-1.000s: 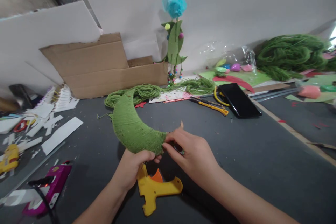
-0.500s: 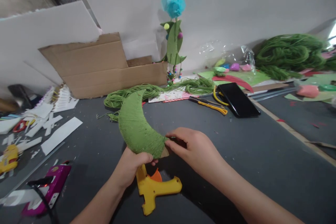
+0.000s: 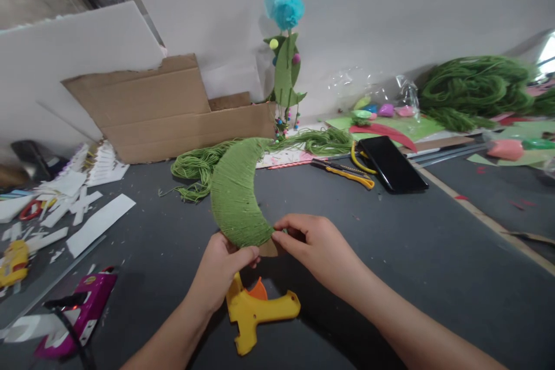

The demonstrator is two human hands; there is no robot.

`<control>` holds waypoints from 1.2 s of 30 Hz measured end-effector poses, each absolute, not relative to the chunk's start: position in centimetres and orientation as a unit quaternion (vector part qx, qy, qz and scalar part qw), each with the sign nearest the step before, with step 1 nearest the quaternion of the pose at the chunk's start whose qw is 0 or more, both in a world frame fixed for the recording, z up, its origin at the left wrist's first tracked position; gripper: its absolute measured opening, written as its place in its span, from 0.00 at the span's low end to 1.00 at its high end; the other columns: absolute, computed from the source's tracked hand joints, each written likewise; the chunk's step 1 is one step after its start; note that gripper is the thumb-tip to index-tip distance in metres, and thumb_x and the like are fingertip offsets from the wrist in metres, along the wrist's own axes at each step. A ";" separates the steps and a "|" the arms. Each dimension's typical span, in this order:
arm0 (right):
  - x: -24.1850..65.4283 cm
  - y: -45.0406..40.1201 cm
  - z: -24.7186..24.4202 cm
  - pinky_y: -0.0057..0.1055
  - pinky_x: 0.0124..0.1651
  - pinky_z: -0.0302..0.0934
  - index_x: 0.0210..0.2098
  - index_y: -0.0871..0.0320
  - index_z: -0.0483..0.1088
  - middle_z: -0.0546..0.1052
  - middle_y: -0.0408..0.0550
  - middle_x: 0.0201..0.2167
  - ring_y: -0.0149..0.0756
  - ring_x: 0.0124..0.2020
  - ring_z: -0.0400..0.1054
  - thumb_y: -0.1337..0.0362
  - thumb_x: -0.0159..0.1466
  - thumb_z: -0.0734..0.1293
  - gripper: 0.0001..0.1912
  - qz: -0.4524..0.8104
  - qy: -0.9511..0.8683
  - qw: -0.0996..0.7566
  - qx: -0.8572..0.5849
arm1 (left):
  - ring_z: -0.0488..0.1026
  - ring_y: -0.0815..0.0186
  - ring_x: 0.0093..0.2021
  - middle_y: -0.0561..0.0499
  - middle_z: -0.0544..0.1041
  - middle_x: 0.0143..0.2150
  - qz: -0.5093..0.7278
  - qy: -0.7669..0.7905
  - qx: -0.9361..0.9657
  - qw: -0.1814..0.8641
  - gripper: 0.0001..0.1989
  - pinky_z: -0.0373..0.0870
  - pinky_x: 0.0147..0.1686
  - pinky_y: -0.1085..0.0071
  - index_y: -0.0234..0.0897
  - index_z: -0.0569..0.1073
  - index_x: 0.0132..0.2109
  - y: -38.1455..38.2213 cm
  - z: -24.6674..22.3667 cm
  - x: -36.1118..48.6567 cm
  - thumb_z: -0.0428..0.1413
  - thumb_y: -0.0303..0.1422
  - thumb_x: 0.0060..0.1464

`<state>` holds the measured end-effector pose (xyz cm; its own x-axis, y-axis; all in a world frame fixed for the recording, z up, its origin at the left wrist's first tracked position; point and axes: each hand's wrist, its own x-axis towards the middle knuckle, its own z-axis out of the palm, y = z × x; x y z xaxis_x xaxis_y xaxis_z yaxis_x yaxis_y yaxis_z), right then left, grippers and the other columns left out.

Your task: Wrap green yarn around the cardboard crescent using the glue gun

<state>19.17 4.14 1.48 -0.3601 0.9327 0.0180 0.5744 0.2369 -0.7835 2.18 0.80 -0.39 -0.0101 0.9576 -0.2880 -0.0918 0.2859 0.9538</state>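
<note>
A cardboard crescent (image 3: 238,196) wrapped in green yarn is held up over the dark table, its bare brown tip (image 3: 269,247) showing at the lower right. My left hand (image 3: 228,263) grips its lower end, thumb in front and the other fingers mostly behind. At the inner edge, where the wrapping stops, my right hand (image 3: 314,240) pinches the green yarn between thumb and forefinger. Just below my hands lies a yellow hot glue gun (image 3: 260,309) with an orange trigger. Loose green yarn (image 3: 195,167) lies behind the crescent.
Right of centre are a yellow utility knife (image 3: 347,173) and a black phone (image 3: 392,163). A large yarn bundle (image 3: 477,89) sits at the back right. Cardboard (image 3: 173,110) leans at the back beside a hanging blue flower ornament (image 3: 286,11). Paper scraps (image 3: 102,224) and a purple power strip (image 3: 80,312) lie left.
The crescent has turned clockwise, its upper tip swinging right and up. My left hand has risen slightly and moved a little right with it; my right hand stays almost in place.
</note>
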 end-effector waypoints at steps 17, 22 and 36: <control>18.4 4.5 0.9 0.23 0.22 0.47 0.21 0.60 0.66 0.61 0.36 0.15 0.25 0.19 0.52 0.65 0.54 0.63 0.07 0.504 -0.662 0.238 -0.501 | 0.57 0.77 0.15 0.58 0.65 0.16 0.407 0.561 0.402 0.599 0.09 0.50 0.13 0.80 0.34 0.65 0.27 0.9 -0.5 2.5 0.57 0.33 0.45; 18.0 4.2 0.5 0.23 0.23 0.48 0.21 0.60 0.66 0.62 0.37 0.16 0.26 0.20 0.53 0.65 0.54 0.63 0.07 0.480 -0.680 0.254 -0.492 | 0.49 0.79 0.09 0.57 0.64 0.10 0.372 0.582 0.409 0.596 0.11 0.42 0.10 0.80 0.35 0.63 0.22 0.9 -0.4 2.5 0.55 0.32 0.47; 18.9 4.3 0.5 0.35 0.46 0.56 0.37 0.58 0.69 0.68 0.50 0.39 0.39 0.42 0.60 0.69 0.56 0.63 0.09 0.223 -0.862 0.266 -0.369 | 0.52 0.78 0.08 0.57 0.62 0.08 0.450 0.629 0.423 0.473 0.13 0.45 0.10 0.80 0.34 0.63 0.18 3.7 -0.8 -1.1 0.54 0.33 0.44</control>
